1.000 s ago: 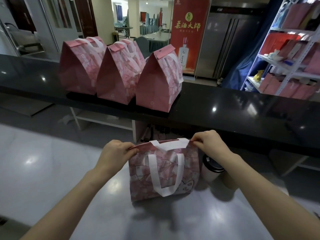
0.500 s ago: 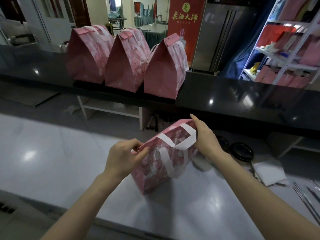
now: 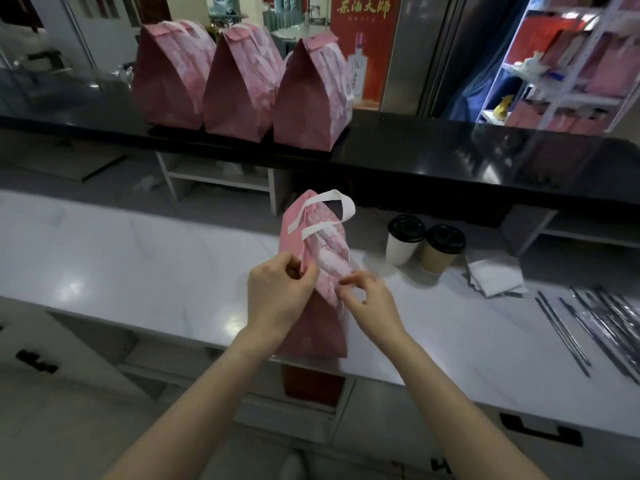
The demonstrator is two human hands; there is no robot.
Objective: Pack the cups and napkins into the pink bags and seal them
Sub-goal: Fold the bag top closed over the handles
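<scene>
The left hand [image 3: 280,294] pinches the near upper edge of the pink bag [image 3: 318,327] between thumb and curled fingers. The right hand [image 3: 372,301] is just beside it on the bag's patterned side, with its fingers [image 3: 348,281] bent and touching the paper. Motion blur hides whether they actually pinch it. The two hands are close together with the bag's folded top between them.

The bag stands upright at the near edge of the white table [image 3: 138,258], about midway along it. Its plain pink narrow side faces the camera and its broad side is printed in pale pink and white. The top is drawn in to a ridge, and two white handles [image 3: 341,204] loop up at the far end.

Beyond the bag to the right, a white cup [image 3: 401,249] and a brown cup [image 3: 438,259], both with black lids, stand touching each other. White napkins [image 3: 497,278] lie further right, and a bundle of thin silvery sticks [image 3: 595,323] lies by the right edge. Nothing stands between the hands and the bag.

Behind the table runs a glossy black ledge [image 3: 450,148], set higher. It carries three closed pink bags [image 3: 242,81] in a row, with their tops folded over. Past it are a red poster [image 3: 363,46], a steel cabinet [image 3: 420,53] and a white rack [image 3: 568,71] of pink and red boxes.
</scene>
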